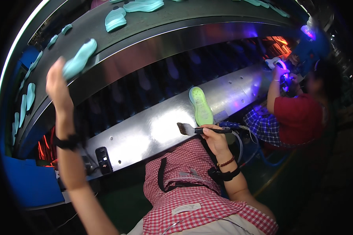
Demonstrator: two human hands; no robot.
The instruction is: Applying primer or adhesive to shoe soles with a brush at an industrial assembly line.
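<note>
My left hand (59, 87) is stretched out to the conveyor belt at the upper left. Its blurred fingers meet the lower end of a light blue shoe sole (80, 58), which they appear to grip at the belt's edge. My right hand (212, 135) holds a flat brush (187, 129) by its black handle, with the dark bristles pointing left. Just beyond the brush a yellow-green shoe sole (202, 107) lies on the shiny metal ledge (145, 127).
More light blue soles (115, 18) lie along the curved dark conveyor belt (92, 29). A black device (103, 160) sits at the ledge's left end. To the right, a co-worker in a red shirt (300, 117) handles a shoe part under violet light. Cables and hoses (241, 145) hang between us.
</note>
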